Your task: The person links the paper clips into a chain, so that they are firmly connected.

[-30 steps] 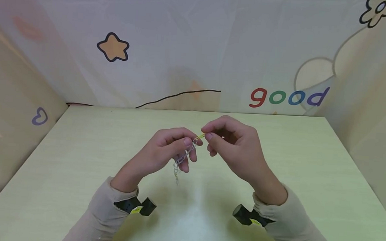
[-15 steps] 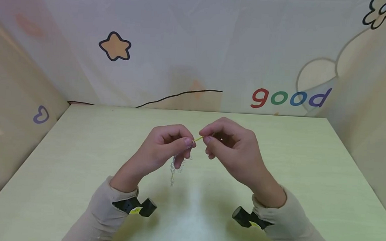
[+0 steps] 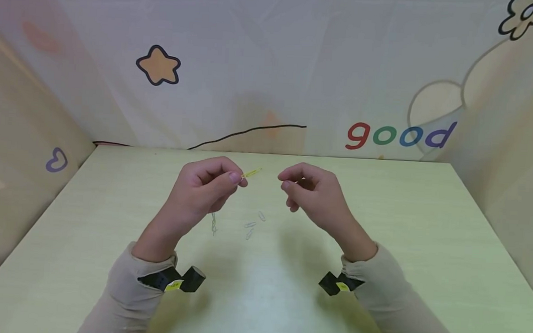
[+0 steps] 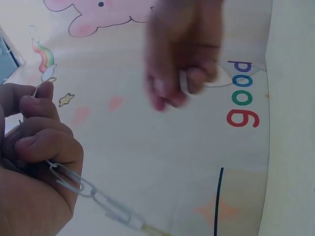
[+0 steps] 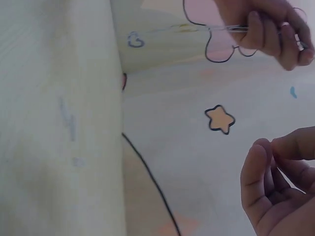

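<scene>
On the table point(image 3: 268, 307) — loose paperclips point(image 3: 250, 225); left hand point(image 3: 202, 188) pinches yellow clip point(image 3: 251, 173), right hand point(image 3: 314, 194) — fingertips together.

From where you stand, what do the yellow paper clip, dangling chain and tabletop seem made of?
Yellow paper clip: probably wire with a plastic coating, going by its even, bright colour. Dangling chain: likely metal wire clips, mostly silvery grey. Tabletop: perhaps laminate, smooth, with soft glare.

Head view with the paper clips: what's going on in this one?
A person's left hand pinches a yellow paper clip, and a chain of linked clips hangs from that same hand. The right hand is apart from it, fingers loosely curled, with nothing visible in its grasp. A few pale clips lie on the table.
</scene>
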`<state>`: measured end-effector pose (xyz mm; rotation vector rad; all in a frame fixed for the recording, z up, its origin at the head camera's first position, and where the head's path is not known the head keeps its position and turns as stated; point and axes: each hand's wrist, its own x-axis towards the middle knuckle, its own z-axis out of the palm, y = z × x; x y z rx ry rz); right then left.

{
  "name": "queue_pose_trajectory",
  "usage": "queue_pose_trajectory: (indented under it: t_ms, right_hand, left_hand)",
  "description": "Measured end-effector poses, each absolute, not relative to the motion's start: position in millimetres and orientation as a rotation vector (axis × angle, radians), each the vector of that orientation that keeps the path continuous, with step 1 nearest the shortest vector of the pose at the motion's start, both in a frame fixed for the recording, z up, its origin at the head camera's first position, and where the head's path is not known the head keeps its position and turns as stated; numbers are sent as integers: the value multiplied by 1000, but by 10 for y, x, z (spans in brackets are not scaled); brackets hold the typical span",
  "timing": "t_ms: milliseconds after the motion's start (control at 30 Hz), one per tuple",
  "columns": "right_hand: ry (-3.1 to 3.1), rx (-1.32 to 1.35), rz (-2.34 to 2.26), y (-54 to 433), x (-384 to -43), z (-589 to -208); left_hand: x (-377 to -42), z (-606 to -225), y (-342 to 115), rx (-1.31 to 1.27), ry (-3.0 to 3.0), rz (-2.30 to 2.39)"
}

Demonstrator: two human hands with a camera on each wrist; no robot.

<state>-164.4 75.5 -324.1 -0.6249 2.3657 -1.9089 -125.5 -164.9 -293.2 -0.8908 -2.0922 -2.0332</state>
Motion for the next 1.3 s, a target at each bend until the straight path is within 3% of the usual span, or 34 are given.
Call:
queue_pose_trajectory:
  t_ms: [300,567,1067,1300]
  right_hand:
    - [2279,-488,-1617,587,-1994,-3912]
    - [2300,-441,-1513,546,-2106,-4234]
    - [2654,-756,-997,406,-2118,-4245]
    - [2635,-721,-1015,403,-2110,-4210]
  left_hand:
    - [-1278,-2892,-1731,-879,-2073,-2001]
    - [-1299,-2884,-1733,-904,-2065,-2010]
    - [-1317,-2900,-1718,-865,-2099,-2038]
    - [-1333,-2934,-1699,-856,-2136,-2029]
